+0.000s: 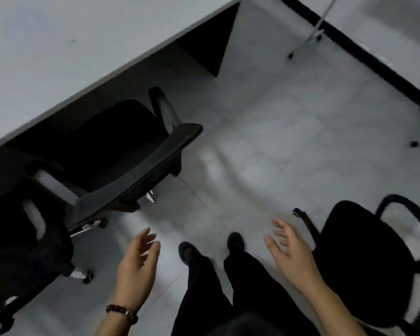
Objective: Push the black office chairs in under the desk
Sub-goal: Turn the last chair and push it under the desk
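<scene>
the person is standing on the pale grey tiled floor [264, 132], looking down at both bare hands held out in front with nothing in them. the left hand [137, 265], wearing a dark beaded bracelet [121, 312] at the wrist, is hanging with its fingers loosely spread and released. the right hand [289, 251] is likewise splayed wide, its fingers apart and grasping nothing. a black mesh-backed office chair with grey armrests [121, 151] is sitting with its seat partly under the edge of the long white desk [58, 52], its backrest facing the person. a second black office chair [27, 251] is sitting at the lower left, near the first, its seat also reaching toward the desk. a third black padded chair with looped armrests [364, 260] is standing just beside the right hand, well apart from the desk. the person's dark shoes [189, 253] and dark trousers are showing between the hands.
</scene>
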A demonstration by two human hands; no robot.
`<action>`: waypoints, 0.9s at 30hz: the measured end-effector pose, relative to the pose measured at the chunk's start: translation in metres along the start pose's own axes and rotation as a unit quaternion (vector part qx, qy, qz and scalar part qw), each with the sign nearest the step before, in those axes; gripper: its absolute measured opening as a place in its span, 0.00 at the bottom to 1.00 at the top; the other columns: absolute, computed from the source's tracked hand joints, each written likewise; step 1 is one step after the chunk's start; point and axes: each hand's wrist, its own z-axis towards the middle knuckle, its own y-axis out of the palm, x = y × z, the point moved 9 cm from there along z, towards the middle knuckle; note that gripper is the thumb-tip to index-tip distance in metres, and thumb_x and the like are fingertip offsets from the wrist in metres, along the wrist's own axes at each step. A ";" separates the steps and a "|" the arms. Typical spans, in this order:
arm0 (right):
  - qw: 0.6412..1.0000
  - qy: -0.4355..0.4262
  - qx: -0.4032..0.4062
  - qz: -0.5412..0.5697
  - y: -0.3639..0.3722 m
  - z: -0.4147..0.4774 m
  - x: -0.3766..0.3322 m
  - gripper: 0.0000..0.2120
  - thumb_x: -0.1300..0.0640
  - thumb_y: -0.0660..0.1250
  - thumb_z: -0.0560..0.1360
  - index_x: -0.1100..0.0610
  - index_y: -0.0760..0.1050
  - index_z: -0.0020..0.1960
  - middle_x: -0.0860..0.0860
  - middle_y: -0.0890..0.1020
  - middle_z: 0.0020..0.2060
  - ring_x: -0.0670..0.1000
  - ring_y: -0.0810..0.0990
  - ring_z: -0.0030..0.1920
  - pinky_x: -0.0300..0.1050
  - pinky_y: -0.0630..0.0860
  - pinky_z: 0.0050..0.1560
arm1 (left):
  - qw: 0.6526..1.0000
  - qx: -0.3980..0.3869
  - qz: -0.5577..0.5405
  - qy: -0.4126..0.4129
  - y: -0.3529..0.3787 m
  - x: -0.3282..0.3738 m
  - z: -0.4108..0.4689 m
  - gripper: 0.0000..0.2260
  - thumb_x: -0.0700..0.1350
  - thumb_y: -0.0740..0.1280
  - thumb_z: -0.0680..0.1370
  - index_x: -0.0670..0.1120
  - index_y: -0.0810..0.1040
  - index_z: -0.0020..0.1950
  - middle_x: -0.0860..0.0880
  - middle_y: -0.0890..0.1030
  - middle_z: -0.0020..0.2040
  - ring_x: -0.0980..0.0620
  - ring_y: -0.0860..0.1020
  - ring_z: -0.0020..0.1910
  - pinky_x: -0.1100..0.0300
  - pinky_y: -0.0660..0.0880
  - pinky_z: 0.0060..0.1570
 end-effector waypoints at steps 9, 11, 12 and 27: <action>0.974 -0.021 0.213 0.069 -0.127 -0.121 0.098 0.27 0.45 0.64 0.78 0.44 0.61 0.74 0.41 0.69 0.67 0.39 0.70 0.65 0.40 0.70 0.63 | 0.968 -0.118 0.030 0.218 0.134 0.134 -0.084 0.16 0.43 0.64 0.78 0.50 0.70 0.66 0.54 0.78 0.54 0.70 0.76 0.49 0.73 0.70 0.47; 0.962 -0.021 0.259 0.082 -0.150 -0.164 0.135 0.26 0.45 0.64 0.78 0.44 0.61 0.74 0.40 0.69 0.66 0.37 0.69 0.65 0.33 0.69 0.59 | 0.957 -0.131 0.046 0.255 0.168 0.146 -0.126 0.15 0.42 0.65 0.78 0.52 0.71 0.64 0.55 0.78 0.53 0.69 0.77 0.49 0.73 0.71 0.47; 0.956 -0.016 0.279 0.092 -0.159 -0.188 0.157 0.26 0.46 0.65 0.78 0.44 0.62 0.74 0.40 0.69 0.65 0.36 0.69 0.65 0.30 0.70 0.57 | 0.951 -0.140 0.055 0.271 0.187 0.148 -0.150 0.15 0.42 0.65 0.78 0.53 0.71 0.63 0.56 0.78 0.53 0.67 0.77 0.50 0.72 0.71 0.47; 0.887 0.108 0.418 0.164 -0.282 -0.440 0.423 0.25 0.48 0.66 0.77 0.44 0.64 0.72 0.39 0.71 0.62 0.40 0.72 0.63 0.40 0.72 0.61 | 0.849 -0.315 0.168 0.389 0.444 0.154 -0.466 0.19 0.47 0.66 0.77 0.55 0.69 0.67 0.57 0.77 0.60 0.60 0.75 0.58 0.58 0.73 0.60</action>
